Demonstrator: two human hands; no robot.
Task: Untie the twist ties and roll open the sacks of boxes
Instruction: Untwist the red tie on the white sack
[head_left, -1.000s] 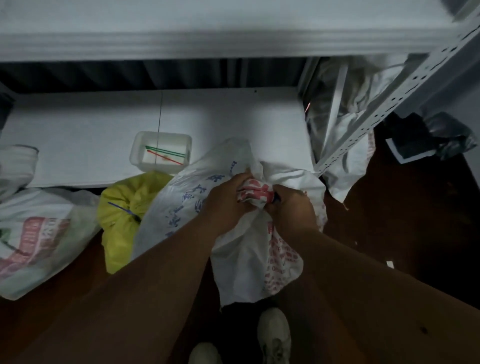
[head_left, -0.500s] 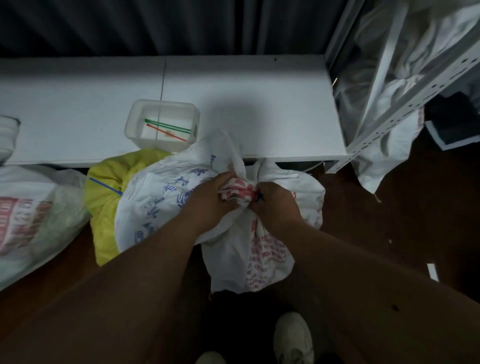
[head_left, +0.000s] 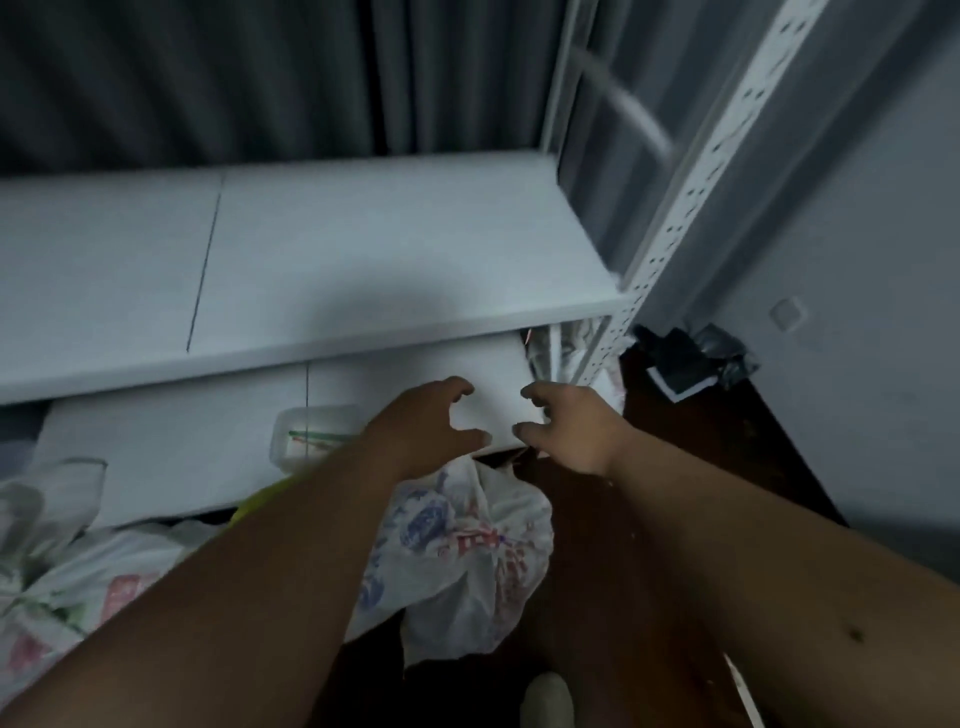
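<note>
A white sack (head_left: 467, 551) with blue and red print stands on the dark floor below my arms, its top bunched. Both hands are lifted off it and hover over the lower white shelf. My left hand (head_left: 426, 431) has loosely curled fingers and holds nothing. My right hand (head_left: 563, 428) faces it a short gap away, fingers also loosely curled and empty. A yellow sack (head_left: 260, 501) peeks out left of my left forearm. No twist tie shows on the white sack in this blurred frame.
A small clear tray (head_left: 306, 434) with green and red ties sits on the lower shelf (head_left: 171, 462). An upper white shelf (head_left: 363, 260) juts out above it. More white sacks (head_left: 67, 582) lie at the left. A perforated metal upright (head_left: 691, 192) stands right.
Both hands have let go of the white sack's bunched neck and risen above it. The camera has tilted upward, bringing the upper shelf into view.
</note>
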